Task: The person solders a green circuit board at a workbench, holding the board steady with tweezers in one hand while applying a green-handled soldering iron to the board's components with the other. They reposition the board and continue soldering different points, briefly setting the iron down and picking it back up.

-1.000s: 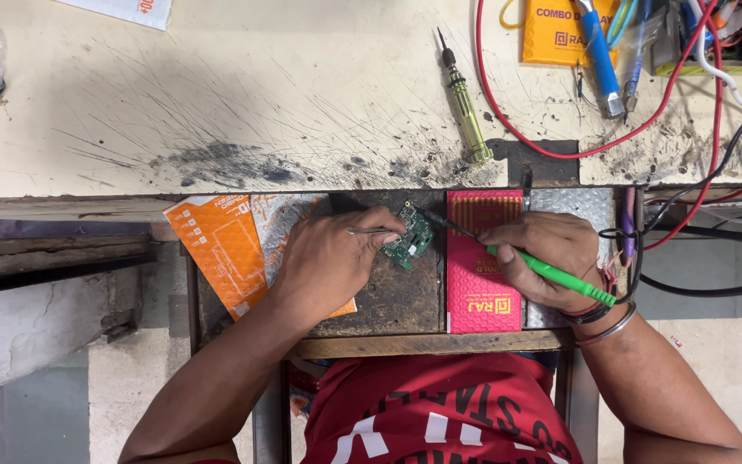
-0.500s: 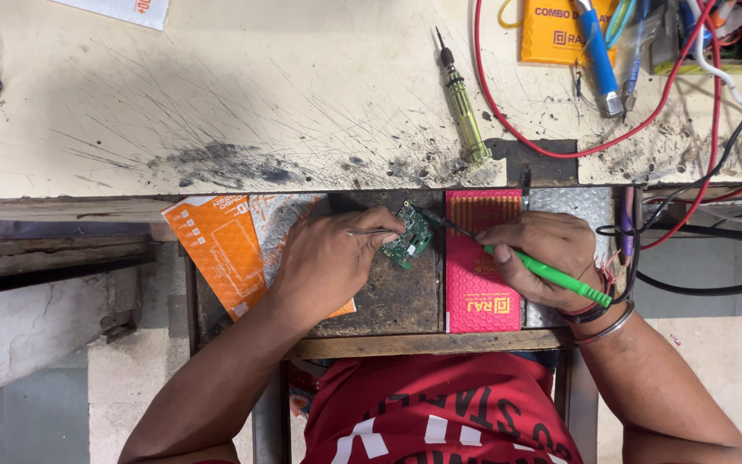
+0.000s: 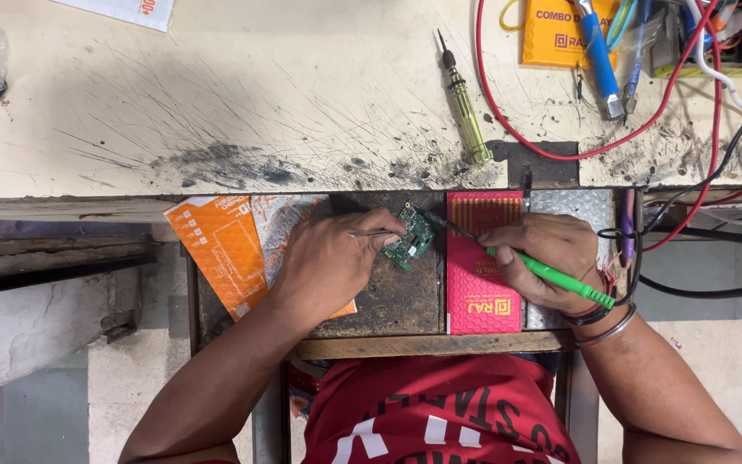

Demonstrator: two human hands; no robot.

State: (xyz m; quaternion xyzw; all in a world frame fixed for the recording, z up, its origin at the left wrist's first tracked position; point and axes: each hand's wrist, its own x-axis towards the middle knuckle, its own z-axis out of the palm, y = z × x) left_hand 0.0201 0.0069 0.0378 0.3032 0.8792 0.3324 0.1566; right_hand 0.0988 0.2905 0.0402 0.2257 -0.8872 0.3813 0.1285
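Left hand (image 3: 328, 262) closed on thin metal tweezers (image 3: 369, 234), tips reaching right to the near-left edge of a small green board (image 3: 412, 241); cannot tell whether tips actually pinch a part or just steady the board. Right hand (image 3: 543, 256) clamped pen-fashion round a green-handled iron (image 3: 551, 277), dark tip angled far-left and meeting the board's right edge. Wrist bangles on right forearm.

Board lying flat on a dark, scorched metal plate (image 3: 397, 301), between the two hands, just near the worktop's front lip. Likely light, stiff, thin; small parts on top probably fragile and hot near the tip. Best held by bare edges or corners, tweezers rather than fingers; liable to skate on the plate if pushed sideways.

Just right of board: pink card packet (image 3: 483, 283), under the right hand. Left of left hand: orange packet (image 3: 216, 253) and a clear embossed sheet, partly under the forearm.

Farther out, on pale scratched worktop (image 3: 259, 103): yellow-green screwdriver (image 3: 464, 107), tip pointing far, well apart from the board. Soot smears left of it. Far right: yellow card, blue-handled tool (image 3: 599, 60), red wire (image 3: 560, 146) looping, black and white leads trailing off the right edge. Clear bag at far-left corner. Red shirt at near edge.
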